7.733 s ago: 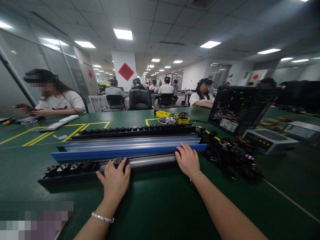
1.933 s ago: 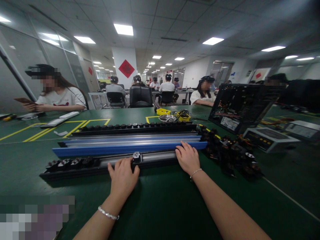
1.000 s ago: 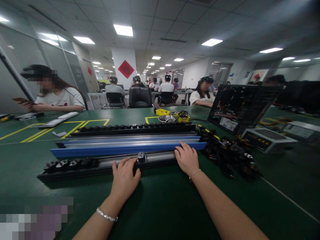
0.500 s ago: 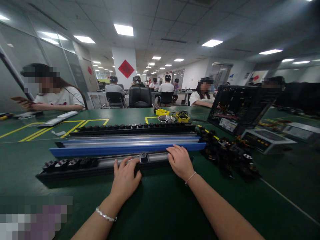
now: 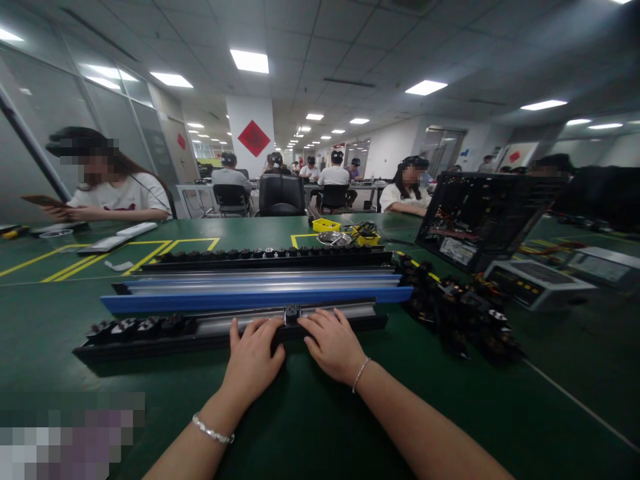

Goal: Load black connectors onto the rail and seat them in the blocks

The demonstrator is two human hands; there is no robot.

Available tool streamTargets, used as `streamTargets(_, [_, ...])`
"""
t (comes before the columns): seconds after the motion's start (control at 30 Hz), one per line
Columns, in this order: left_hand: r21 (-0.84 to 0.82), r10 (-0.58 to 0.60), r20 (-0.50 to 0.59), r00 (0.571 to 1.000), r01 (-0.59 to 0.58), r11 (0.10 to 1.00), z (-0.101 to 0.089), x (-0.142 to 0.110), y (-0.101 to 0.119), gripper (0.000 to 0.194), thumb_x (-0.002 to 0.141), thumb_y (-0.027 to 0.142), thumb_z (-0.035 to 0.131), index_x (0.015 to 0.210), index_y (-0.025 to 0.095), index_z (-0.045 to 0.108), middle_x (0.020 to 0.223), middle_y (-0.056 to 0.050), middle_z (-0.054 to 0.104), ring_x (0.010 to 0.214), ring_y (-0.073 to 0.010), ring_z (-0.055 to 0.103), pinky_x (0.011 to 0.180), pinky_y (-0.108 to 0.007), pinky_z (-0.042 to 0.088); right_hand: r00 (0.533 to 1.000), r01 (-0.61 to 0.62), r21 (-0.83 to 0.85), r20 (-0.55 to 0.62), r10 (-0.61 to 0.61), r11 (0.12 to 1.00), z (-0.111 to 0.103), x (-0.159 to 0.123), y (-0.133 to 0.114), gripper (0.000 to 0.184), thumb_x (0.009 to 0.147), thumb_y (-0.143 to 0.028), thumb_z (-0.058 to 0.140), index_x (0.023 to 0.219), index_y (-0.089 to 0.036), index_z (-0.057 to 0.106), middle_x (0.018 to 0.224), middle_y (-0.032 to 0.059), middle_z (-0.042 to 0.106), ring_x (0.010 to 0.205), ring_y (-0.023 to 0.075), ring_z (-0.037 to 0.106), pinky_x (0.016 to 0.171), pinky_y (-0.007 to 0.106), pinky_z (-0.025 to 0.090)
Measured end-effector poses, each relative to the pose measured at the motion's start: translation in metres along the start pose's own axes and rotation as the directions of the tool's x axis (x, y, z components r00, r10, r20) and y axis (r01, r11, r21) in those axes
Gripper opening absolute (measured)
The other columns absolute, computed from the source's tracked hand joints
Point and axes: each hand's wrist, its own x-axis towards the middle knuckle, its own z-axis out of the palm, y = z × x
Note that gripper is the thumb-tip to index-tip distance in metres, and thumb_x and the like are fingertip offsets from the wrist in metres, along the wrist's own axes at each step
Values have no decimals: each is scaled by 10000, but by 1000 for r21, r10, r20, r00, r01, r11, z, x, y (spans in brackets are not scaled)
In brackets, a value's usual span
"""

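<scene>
Tabletop [image 5: 300, 427]: left hand [image 5: 254, 353], right hand [image 5: 334, 343] palm-down

Small black module [image 5: 292, 314] upright in black-edged metal channel [image 5: 210, 325], between the hands [image 5: 293, 339]

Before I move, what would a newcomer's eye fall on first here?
Probably the left hand and right hand at the center, on either side of a small black part in the near black rail. Just beyond lies a bright blue-edged rail. To the right, a dark heap of parts sits nearer than an open computer case.
</scene>
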Motion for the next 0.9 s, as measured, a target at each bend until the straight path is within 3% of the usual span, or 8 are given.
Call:
streamTargets(0.57, [-6,23,-7,1000,-23,1000,1,-1,-1,388,759,225,477,1143,269,516,1120,1,640,1085,-204,520,1077,-572,-19,999,7,-21,45,-6,1000,0,2,2,380,874,-324,409,1251,-307,457,1249,26,532,1242,200,347,1048,434,170])
streamTargets(0.9, [-7,37,-15,999,-37,999,1,-1,-2,389,769,234,476,1155,275,509,1112,0,643,1074,-210,527,1071,-588,-9,999,39,-18,-6,-39,999,1,3,6,350,869,-300,426,1212,-284,493,1195,42,566,1197,202,397,1026,416,214])
